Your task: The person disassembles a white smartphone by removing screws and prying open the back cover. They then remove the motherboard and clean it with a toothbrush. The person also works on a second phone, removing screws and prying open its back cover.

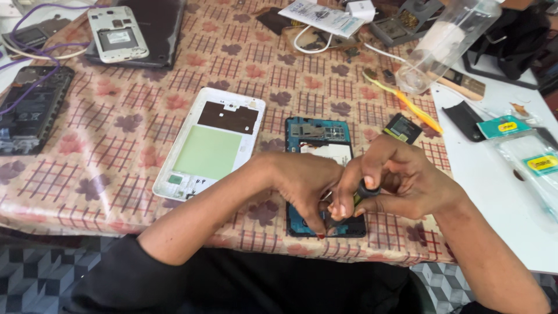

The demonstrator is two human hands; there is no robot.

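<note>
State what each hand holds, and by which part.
Right hand grips a small screwdriver by its dark handle. Left hand holds nothing, pressing down on the opened phone.

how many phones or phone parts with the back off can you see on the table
4: an opened phone under the left hand and right hand, a white back cover beside it, a white phone at top left, a dark phone at the left edge. Others may be hidden.

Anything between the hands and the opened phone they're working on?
Nothing visible. Left hand rests directly on the opened phone; right hand holds a small dark tool down at its lower end. The white back cover lies beside it, apart.
</note>
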